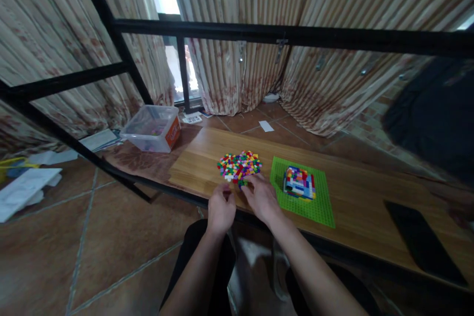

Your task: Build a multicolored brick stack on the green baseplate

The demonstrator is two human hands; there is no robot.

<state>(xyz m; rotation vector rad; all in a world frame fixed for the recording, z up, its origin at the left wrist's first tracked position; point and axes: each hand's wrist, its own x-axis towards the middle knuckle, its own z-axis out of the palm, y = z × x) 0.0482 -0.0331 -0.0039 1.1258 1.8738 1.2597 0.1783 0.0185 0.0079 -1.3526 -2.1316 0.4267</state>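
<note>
A pile of small multicoloured toy bricks (237, 162) lies on the wooden table top. At its near edge, my right hand (262, 198) reaches in with thumb and fingers apart, close to a few dark green and blue bricks. My left hand (221, 210) is closed in a pinch just in front of the pile; whatever its fingertips hold is too small to make out. Right of the pile, a block built of many coloured bricks (300, 183) stands on a green studded baseplate (324, 207).
A clear plastic box (151, 131) with some bricks inside stands at the left end. A black flat slab (424, 239) lies on the right of the table (359, 197). Black metal bars (229, 29) cross in front of the curtains. A dark-clothed person (437, 113) is at the far right.
</note>
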